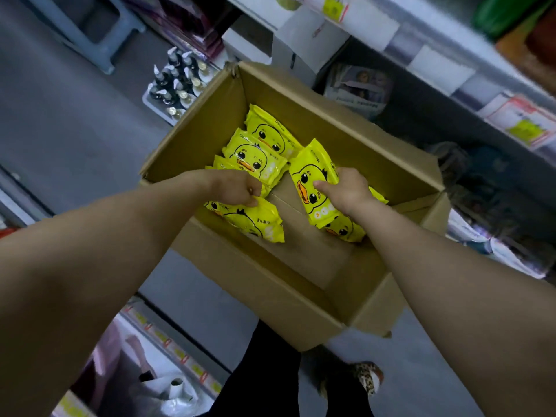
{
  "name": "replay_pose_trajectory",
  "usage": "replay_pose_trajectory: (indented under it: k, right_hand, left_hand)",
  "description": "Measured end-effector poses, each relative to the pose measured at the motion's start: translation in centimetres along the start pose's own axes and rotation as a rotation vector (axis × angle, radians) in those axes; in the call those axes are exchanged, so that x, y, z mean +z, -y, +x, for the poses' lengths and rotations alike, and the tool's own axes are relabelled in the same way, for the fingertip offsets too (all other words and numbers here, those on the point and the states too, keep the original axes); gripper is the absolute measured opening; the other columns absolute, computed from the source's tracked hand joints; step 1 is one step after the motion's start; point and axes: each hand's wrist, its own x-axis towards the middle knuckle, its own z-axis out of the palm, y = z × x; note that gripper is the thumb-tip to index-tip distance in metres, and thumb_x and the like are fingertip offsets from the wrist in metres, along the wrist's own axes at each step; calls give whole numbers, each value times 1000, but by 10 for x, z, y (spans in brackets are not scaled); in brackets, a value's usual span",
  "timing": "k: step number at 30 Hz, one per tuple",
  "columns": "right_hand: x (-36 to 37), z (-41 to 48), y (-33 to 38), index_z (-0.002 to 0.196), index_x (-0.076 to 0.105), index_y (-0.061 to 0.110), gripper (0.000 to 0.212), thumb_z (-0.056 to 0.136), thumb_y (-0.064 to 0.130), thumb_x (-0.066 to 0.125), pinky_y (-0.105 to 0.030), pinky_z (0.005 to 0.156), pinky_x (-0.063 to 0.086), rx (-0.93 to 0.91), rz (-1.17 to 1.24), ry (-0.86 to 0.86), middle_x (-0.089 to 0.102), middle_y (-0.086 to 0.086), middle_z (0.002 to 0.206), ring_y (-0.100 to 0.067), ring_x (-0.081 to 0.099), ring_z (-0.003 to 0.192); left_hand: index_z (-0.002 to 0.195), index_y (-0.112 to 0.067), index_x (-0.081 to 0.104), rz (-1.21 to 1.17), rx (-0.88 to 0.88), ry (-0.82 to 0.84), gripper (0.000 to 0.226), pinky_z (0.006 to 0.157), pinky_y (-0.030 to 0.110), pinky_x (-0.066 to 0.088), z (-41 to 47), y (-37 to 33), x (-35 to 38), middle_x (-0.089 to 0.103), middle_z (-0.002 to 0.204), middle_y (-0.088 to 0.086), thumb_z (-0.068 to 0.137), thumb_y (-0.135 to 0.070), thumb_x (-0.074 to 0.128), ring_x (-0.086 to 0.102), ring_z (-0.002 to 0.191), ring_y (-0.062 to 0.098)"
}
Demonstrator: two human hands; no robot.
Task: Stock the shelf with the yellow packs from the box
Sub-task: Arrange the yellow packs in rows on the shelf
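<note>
The yellow plastic packs printed with a duck face (255, 158) are lying inside the open brown cardboard box (270, 287), which is sitting in the middle of the frame. I am reaching both bare arms down into it.

My right hand (349, 188) is gripping the right-side pack (310, 191). My thumb (323, 185) is pressing flat on the printed face while my other fingers are curling round its far edge. A lower pack (343, 228) is lying just beneath it, touching it.

My left hand (234, 188) is pinching the upper edge of the near-left pack (258, 221), with the fingers bunched tight against the thumb. Above that hand, more packs are overlapping one another in a row running toward the box's far side, the farthest pack (270, 133) lying at the top. Bare cardboard is showing between the two groups.

Along the right of the frame the shop shelf with white edge strips (436, 64) is running diagonally, carrying a yellow-and-red price label (523, 130). Just beside the box's upper-left corner, a white tray of dark pump bottles (177, 82) is standing on the grey floor (60, 115). A grey plastic stool (90, 25) is standing in the upper left. At the bottom, my black trousers (255, 371) and leopard-print shoe (367, 377) are showing, and a crumpled white plastic bag (168, 389) is lying at lower left.
</note>
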Motion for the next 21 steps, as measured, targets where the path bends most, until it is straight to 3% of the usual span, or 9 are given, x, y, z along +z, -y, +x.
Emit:
replay_pose_trajectory:
  k: [5,8,11,13,15,16,18,21]
  right_hand:
    - [-66,-51,-30,109,70,12,41,85,46,72,-33,84,49,-28,50,-69,70,-9,107,-30,63,103]
    - [-107,-93,-56,104,71,14,38,85,46,73,-34,84,50,-61,82,-131,71,-9,102,-28,64,98]
    - [-152,-143,-91,104,72,11,37,85,43,73,-39,88,52,-82,110,-194,73,-12,105,-31,66,100]
    - [-183,-178,-120,101,72,11,33,86,41,73,-33,80,51,-104,99,-233,72,-8,101,-26,65,93]
    - [-214,-214,-152,96,71,15,25,88,39,72,-29,66,44,-106,95,-275,68,-4,92,-22,61,84]
    - [-229,-231,-167,93,70,17,22,88,38,72,-29,64,45,-106,105,-297,68,-4,91,-22,62,84]
    - [-258,-263,-199,95,71,14,25,87,37,73,-32,74,51,-110,131,-340,72,-6,95,-25,67,90]
    - [-302,-312,-241,99,73,13,28,86,38,73,-35,84,54,-115,165,-421,74,-8,99,-26,68,92]
  left_hand:
    - [83,-29,55,-109,32,-61,17,78,34,38,-37,-93,0,54,88,-6,99,-28,51,54,90,19]
    - [110,-8,61,-72,6,-81,32,96,41,40,-62,-161,7,61,117,13,102,-34,44,54,113,31]
    - [129,-8,57,-38,-105,-56,49,106,44,39,-88,-231,23,54,137,10,99,-46,46,51,123,32]
    - [125,-9,60,-250,-150,13,56,96,43,50,-104,-277,37,64,125,9,94,-55,51,63,107,28]
    - [111,-9,65,-473,-157,155,60,74,35,59,-126,-325,52,74,101,7,88,-63,50,72,82,21]
    - [105,-11,66,-513,-138,240,61,69,33,60,-134,-348,59,75,93,5,83,-66,52,72,77,18]
    - [107,-13,68,-487,-53,392,67,76,35,60,-149,-390,70,75,101,5,64,-64,72,73,83,18]
    - [111,-9,69,-351,61,451,95,79,37,59,-163,-452,80,72,109,11,29,-46,98,72,90,23]
